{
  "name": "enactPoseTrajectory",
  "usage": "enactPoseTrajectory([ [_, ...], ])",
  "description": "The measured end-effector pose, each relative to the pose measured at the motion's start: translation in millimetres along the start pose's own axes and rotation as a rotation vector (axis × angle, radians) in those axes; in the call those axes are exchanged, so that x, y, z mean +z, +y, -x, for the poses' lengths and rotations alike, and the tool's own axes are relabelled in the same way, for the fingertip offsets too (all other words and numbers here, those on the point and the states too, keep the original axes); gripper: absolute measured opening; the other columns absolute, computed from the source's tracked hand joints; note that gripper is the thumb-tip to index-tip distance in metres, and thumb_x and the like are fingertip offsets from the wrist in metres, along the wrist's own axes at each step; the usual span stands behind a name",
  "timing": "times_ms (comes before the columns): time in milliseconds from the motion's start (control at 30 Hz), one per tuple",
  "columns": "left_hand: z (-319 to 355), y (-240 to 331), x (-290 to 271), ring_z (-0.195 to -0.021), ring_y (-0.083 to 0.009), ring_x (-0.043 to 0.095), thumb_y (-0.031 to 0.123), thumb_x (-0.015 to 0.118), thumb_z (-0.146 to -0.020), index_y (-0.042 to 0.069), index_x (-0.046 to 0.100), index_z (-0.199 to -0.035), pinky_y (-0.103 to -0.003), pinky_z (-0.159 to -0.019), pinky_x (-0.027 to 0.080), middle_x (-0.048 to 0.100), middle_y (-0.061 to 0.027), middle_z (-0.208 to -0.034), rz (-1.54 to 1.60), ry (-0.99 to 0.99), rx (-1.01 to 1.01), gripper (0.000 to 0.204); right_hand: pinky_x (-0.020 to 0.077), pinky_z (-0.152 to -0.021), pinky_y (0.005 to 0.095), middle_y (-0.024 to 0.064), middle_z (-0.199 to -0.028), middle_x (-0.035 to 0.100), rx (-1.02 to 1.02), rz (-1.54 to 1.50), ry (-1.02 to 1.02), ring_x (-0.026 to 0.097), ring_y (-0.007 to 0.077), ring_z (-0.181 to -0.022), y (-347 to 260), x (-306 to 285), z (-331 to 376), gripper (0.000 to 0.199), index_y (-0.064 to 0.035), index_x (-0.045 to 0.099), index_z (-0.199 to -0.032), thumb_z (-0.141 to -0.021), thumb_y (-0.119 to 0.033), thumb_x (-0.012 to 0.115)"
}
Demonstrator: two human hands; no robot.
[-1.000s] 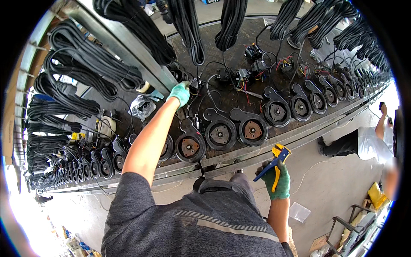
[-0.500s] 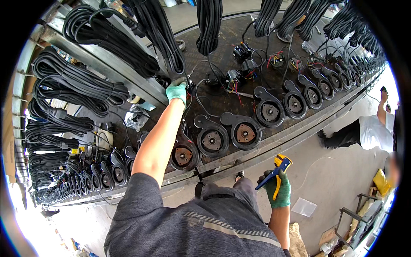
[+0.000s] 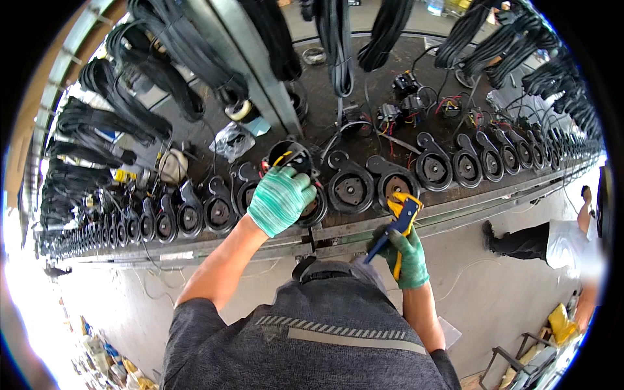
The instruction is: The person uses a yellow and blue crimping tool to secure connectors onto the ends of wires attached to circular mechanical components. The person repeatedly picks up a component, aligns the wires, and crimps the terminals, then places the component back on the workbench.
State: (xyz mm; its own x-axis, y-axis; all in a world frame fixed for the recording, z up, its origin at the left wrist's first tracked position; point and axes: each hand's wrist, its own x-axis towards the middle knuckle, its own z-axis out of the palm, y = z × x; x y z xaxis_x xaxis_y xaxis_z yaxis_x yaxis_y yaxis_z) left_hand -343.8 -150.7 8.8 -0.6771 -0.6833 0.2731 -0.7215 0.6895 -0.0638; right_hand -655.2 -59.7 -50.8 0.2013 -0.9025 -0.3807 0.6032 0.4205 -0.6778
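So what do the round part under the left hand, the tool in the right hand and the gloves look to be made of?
The round part: matt black, smoothly moulded, probably plastic, though painted metal cannot be ruled out. The tool: blue and yellow handles, likely plastic or rubber grips; its working end is hard to make out. The left hand and right hand wear green gloves with a ribbed, knitted fabric look.

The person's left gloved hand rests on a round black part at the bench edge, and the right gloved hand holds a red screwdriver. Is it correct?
Not quite. The head view shows the right hand holding a blue-and-yellow plier-type hand tool, not a red screwdriver. The left hand does rest on a round black part.
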Motion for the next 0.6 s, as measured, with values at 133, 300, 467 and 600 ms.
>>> enactPoseTrajectory([
  [133, 39, 19, -7, -0.095, -0.0239, 0.064, 0.021, 0.065, -0.077, 0.018, 0.076, -0.094, -0.039, -0.082, 0.054, 0.066, -0.0005, -0.097, -0.04, -0.143, 0.096, 0.021, 0.0574, -0.089, 0.0323, 0.0048, -0.11, 0.063, -0.168, 0.344, -0.05, 0.066, 0.0165, -0.099, 19, 50, -21, 0.055, -0.0023, 0.045, -0.14, -0.093, -0.007, 0.074],
  [300, 70, 34, 5, -0.102, -0.0218, 0.065, 0.022, 0.068, -0.075, 0.021, 0.078, -0.094, -0.039, -0.088, 0.055, 0.069, 0.0021, -0.105, -0.046, -0.039, 0.077, 0.021, 0.0537, -0.087, 0.0266, 0.0034, -0.121, 0.06, -0.328, 0.484, -0.214, 0.059, 0.0118, -0.105, 56, 97, -72, 0.069, -0.0026, 0.035, -0.148, -0.091, 0.0, 0.076],
  [467, 86, 44, 12, -0.109, -0.0216, 0.066, 0.018, 0.069, -0.074, 0.019, 0.078, -0.095, -0.037, -0.094, 0.056, 0.07, 0.0017, -0.111, 0.023, -0.013, 0.004, 0.023, 0.0528, -0.089, 0.0299, 0.0093, -0.114, 0.068, -0.214, 0.795, -0.138, 0.064, 0.0168, -0.101, 61, 109, -89, 0.07, 0.0008, 0.044, -0.138, -0.085, -0.019, 0.085],
  [600, 86, 55, 3, -0.117, -0.0286, 0.066, 0.014, 0.07, -0.077, 0.008, 0.075, -0.091, -0.041, -0.098, 0.056, 0.07, -0.0061, -0.12, 0.154, 0.125, -0.034, 0.017, 0.0536, -0.075, 0.0282, 0.0044, -0.098, 0.065, -0.184, 0.736, -0.055, 0.062, 0.0132, -0.084, 63, 101, -96, 0.045, -0.002, 0.052, -0.126, -0.086, -0.005, 0.074],
])
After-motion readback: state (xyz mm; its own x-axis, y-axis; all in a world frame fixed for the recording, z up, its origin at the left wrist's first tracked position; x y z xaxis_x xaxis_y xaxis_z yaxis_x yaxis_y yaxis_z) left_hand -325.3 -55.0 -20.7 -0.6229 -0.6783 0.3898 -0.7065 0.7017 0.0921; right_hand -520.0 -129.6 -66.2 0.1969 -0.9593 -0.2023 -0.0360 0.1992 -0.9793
